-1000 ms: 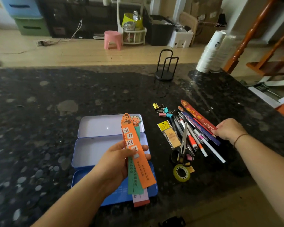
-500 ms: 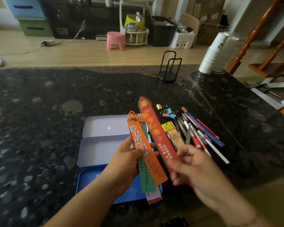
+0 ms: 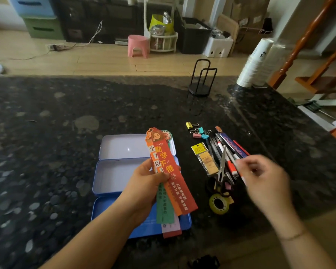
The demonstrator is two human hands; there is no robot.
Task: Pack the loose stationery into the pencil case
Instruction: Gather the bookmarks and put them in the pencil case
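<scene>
Fingers of the left hand [image 3: 144,183] are gripping a fan of bookmarks [image 3: 168,171] above the open pencil case [image 3: 113,177]. Beyond, the right hand [image 3: 264,179] is hovering blurred, loosely curled and holding nothing, over the pens [image 3: 224,150] and scissors [image 3: 220,171].

Left forearm enters from lower left, angled up and to the right; left hand [image 3: 147,183] raised above the tabletop, back of hand toward camera, thumb on the near side and fingers wrapped behind, grip closed on a fanned bundle of bookmarks [image 3: 169,179]. Right forearm enters from lower right, thin bracelet at the wrist; right hand [image 3: 266,181] motion-blurred, held above the tabletop, fingers loosely curled and pointing left. Blur hides whether the right fingertips hold anything; the two hands are apart, not touching.
</scene>
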